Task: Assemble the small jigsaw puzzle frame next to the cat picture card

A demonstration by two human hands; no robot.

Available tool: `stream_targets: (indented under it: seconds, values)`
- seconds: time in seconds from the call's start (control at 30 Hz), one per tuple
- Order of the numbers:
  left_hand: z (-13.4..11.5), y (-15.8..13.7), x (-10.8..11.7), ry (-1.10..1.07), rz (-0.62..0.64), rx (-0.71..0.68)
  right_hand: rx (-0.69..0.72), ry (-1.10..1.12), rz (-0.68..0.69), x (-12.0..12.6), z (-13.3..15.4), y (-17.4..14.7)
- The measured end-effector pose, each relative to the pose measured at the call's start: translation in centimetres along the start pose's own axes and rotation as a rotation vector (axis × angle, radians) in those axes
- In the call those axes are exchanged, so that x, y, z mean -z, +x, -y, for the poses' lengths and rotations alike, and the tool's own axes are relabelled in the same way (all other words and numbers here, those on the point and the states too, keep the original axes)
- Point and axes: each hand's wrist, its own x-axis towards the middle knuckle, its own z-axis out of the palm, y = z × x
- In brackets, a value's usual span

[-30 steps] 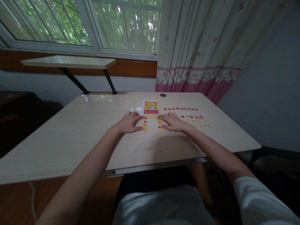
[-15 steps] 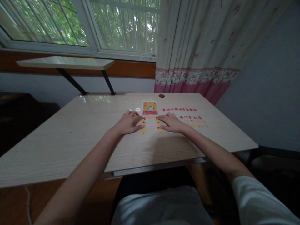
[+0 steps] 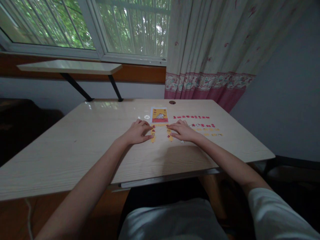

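Observation:
A partly joined jigsaw puzzle (image 3: 161,125) lies flat on the desk, a yellow strip across its top and one down each side. My left hand (image 3: 138,131) rests at its left strip, thumb and fingertips touching the edge, with thumb and index apart. At the right strip, my right hand (image 3: 183,130) lies in a mirrored pose, its thumb and fingers also spread. Just beyond the puzzle is a picture card (image 3: 160,115) with a white cartoon animal on yellow and red. Neither hand has anything lifted.
Right of the card, rows of red puzzle pieces (image 3: 191,117) and yellow puzzle pieces (image 3: 212,134) lie on the desk (image 3: 100,140). A small white piece (image 3: 182,142) is near my right wrist. A raised shelf (image 3: 72,67) stands at the back left, and a curtain (image 3: 200,80) hangs behind.
My left hand has shifted very slightly down, its thumb a little lower along the left strip. My right hand and the puzzle look nearly unchanged.

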Motion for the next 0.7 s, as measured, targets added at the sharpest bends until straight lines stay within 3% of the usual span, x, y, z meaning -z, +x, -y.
stream_targets:
  seconds: [0.27,0.7]
  values:
    - [0.46,0.13,-0.23,-0.014,0.032,-0.006,0.001,0.030,-0.003,0.00,-0.08,-0.09]
    - [-0.26,0.01,0.46,-0.045,-0.022,-0.033,0.037,0.042,-0.037,0.04,-0.12,-0.10]
